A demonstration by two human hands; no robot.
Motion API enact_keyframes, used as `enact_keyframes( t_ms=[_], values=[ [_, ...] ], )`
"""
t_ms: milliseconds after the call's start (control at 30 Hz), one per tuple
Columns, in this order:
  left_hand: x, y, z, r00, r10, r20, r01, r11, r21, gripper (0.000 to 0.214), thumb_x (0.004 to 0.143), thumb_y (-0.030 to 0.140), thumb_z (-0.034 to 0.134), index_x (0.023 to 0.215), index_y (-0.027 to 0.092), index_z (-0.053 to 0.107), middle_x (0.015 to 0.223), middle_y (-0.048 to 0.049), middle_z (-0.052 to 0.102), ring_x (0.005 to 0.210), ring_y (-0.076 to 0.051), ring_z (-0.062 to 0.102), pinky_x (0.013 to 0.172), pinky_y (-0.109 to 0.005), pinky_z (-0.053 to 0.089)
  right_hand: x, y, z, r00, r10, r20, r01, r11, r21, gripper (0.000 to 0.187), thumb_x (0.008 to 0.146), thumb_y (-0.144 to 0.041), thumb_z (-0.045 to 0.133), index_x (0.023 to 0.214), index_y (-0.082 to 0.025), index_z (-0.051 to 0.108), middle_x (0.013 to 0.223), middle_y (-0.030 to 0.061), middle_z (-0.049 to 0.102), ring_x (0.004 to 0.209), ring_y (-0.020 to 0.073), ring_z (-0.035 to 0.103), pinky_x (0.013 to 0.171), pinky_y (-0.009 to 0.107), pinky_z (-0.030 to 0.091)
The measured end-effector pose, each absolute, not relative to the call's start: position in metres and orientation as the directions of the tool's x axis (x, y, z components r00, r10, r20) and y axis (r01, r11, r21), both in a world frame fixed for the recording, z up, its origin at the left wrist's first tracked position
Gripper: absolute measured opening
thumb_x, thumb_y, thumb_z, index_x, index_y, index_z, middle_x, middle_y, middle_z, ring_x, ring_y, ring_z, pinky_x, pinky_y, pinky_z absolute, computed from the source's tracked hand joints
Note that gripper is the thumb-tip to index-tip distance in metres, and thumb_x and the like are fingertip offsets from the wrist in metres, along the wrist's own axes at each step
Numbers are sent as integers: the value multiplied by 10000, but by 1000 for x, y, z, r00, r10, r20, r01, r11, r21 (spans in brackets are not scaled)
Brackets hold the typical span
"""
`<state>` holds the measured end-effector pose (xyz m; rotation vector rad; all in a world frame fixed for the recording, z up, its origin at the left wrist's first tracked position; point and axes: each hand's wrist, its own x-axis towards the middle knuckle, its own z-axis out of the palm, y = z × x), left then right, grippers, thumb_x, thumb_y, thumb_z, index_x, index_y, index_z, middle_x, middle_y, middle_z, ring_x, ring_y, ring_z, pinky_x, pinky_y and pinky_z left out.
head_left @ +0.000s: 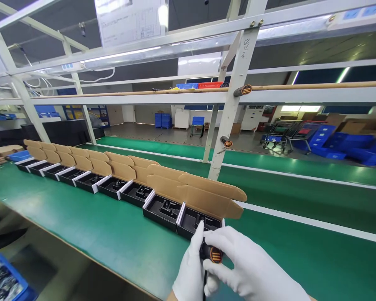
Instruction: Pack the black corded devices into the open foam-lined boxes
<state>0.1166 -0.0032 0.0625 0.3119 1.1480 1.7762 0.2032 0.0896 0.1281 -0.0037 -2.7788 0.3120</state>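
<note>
Both my hands wear white gloves and meet at the bottom centre. My left hand [190,267] and my right hand [247,267] are closed together around a small black part with an orange striped end [213,253]. A thin black cord hangs from it. They hover just in front of the nearest open cardboard box [200,219], which has a black moulded insert and a raised brown lid. A row of several like boxes [90,177] runs back to the left along the green table [113,234].
A white metal upright [230,108] stands right behind the boxes, with rails overhead. A blue bin [4,282] sits at lower left below the table edge. Blue crates and carts [332,142] stand across the aisle at far right.
</note>
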Motion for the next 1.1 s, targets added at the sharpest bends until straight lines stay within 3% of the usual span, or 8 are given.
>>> enact_keyframes(
  t_ms=[100, 167, 233, 467, 633, 833, 1000, 1100],
  values=[
    [123, -14, 62, -681, 721, -131, -261, -71, 963, 684, 857, 682, 503, 1394, 258, 521, 1364, -81, 584, 1042, -216, 639, 822, -274, 537, 205, 90, 125, -891, 8, 454, -26, 997, -67, 249, 831, -175, 643, 1075, -225, 632, 892, 40, 685, 728, 215, 598, 651, 348, 515],
    [124, -23, 65, -706, 707, -44, -132, -70, 989, 697, 887, 642, 488, 1477, 280, 401, 1545, -44, 404, 1373, -247, 427, 1149, -318, 339, 205, 89, 125, -876, 31, 480, -22, 994, -105, 297, 813, -150, 662, 1098, -224, 626, 895, 38, 693, 736, 215, 615, 656, 350, 534],
    [119, -30, 69, -647, 762, -20, -175, -123, 977, 668, 923, 646, 386, 1468, 260, 414, 1540, -52, 412, 1434, -251, 349, 1222, -359, 231, 207, 87, 128, -881, 78, 466, -39, 971, -235, 337, 789, -161, 701, 1104, -252, 622, 970, 33, 703, 815, 209, 653, 703, 327, 565],
    [102, -31, 86, -396, 883, 252, -346, -397, 850, 355, 917, 474, 559, 1108, 202, 687, 1072, -94, 696, 1196, -257, 564, 1071, -392, 426, 216, 77, 140, -859, 143, 492, -75, 915, -397, 404, 763, -153, 647, 1137, -305, 623, 1086, 7, 713, 980, 191, 685, 830, 292, 584],
    [104, -35, 85, -545, 829, 123, -352, -360, 864, 354, 798, 488, 736, 967, 189, 651, 872, -16, 628, 778, -128, 579, 748, -259, 478, 215, 88, 132, -815, 150, 560, -75, 930, -359, 290, 796, -223, 653, 1077, -293, 635, 985, 7, 718, 838, 177, 692, 731, 285, 590],
    [86, -33, 82, -564, 815, 129, -237, -310, 921, 424, 781, 588, 703, 895, 183, 646, 858, -15, 625, 811, -145, 571, 765, -254, 457, 224, 95, 121, -806, 213, 553, -70, 892, -446, 295, 817, -295, 678, 1105, -319, 620, 964, 3, 721, 770, 189, 683, 676, 290, 577],
    [75, -14, 30, -235, 950, -206, -373, 107, 922, 899, 693, 943, 290, 804, 132, 664, 772, -105, 652, 717, -207, 614, 850, -412, 490, 220, 102, 121, -784, 253, 567, -34, 894, -446, 291, 840, -353, 643, 1123, -312, 588, 1037, 18, 715, 856, 209, 689, 766, 317, 570],
    [82, -29, -7, -89, 932, -353, -406, 289, 867, 903, 616, 975, 353, 792, 153, 684, 798, -141, 689, 763, -251, 651, 941, -487, 473, 201, 130, 109, -723, 444, 530, 183, 862, -473, 322, 846, -383, 592, 1141, -258, 561, 975, 44, 702, 821, 228, 680, 805, 370, 560]
  ],
)
